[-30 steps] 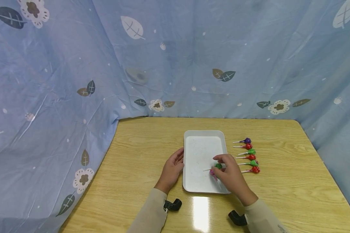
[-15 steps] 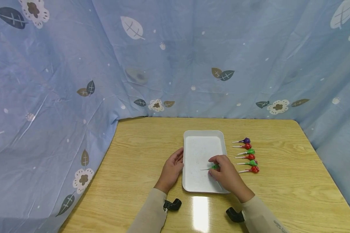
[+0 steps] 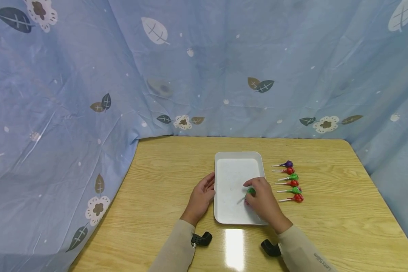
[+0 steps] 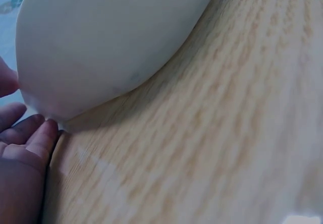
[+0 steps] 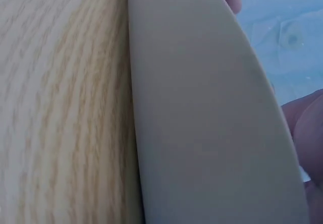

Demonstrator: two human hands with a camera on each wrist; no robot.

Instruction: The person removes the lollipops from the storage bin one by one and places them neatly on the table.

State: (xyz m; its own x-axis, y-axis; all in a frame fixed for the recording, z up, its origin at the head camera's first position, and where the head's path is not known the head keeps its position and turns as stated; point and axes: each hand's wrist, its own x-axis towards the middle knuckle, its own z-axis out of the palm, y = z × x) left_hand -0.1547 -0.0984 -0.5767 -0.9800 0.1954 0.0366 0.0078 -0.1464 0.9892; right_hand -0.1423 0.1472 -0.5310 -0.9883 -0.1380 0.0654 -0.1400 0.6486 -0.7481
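In the head view, a white rectangular tray (image 3: 231,177) lies on the wooden table. My left hand (image 3: 198,196) rests against its left side; in the left wrist view, the fingers (image 4: 43,138) touch the low edge of the tray wall (image 4: 96,42). My right hand (image 3: 263,198) reaches over the right half of the tray, holding a green-wrapped lollipop (image 3: 251,191) between thumb and fingers. Its white stick points down and left. A pink-wrapped lollipop (image 3: 246,202) lies beneath this hand, mostly hidden. In the right wrist view, the tray wall (image 5: 197,103) covers much of the right hand.
Several wrapped lollipops form a column right of the tray, from a purple lollipop (image 3: 288,164) at the back to a red lollipop (image 3: 297,198) at the front. A blue patterned curtain (image 3: 204,68) hangs behind the wooden table (image 3: 340,211).
My right hand has shifted slightly left over the tray. The green lollipop has moved left with it, and its stick now slants further down. The left hand stays in place.
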